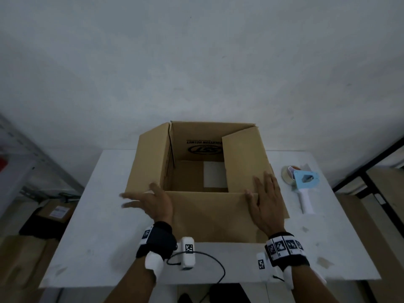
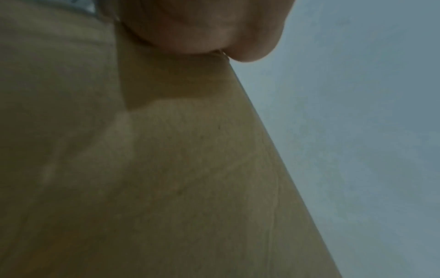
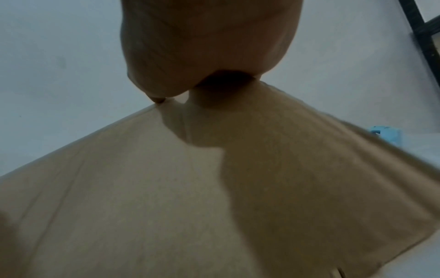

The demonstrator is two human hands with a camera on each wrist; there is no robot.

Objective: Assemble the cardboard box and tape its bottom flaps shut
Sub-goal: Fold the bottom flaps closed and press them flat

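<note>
I see the cardboard box [image 1: 196,171] standing in the middle of the white desk [image 1: 98,237], its upper end open toward me. Through the opening I can see the white desk between the lower flaps, which do not meet. The far inner wall carries a black printed logo [image 1: 204,148], upside down from my view. The near flap [image 1: 209,215] slopes down toward me, the left flap [image 1: 148,158] stands up and leans outward, and the right flap [image 1: 244,158] tilts in over the opening.

My left hand [image 1: 153,202] sits at the box's near left corner, its grip loose, fingers spread straight out to the left and blurred, thumb at the flap's edge. My right hand [image 1: 265,202] lies flat at the near right corner with straight fingers on the right flap and thumb at the near flap's edge; nothing is clasped. Both wrist views show only palm against brown cardboard.

A blue-and-white tape dispenser [image 1: 302,184] lies on the desk just to the right of the box, apart from it. A small brown carton [image 1: 56,213] sits on the floor to the left.
</note>
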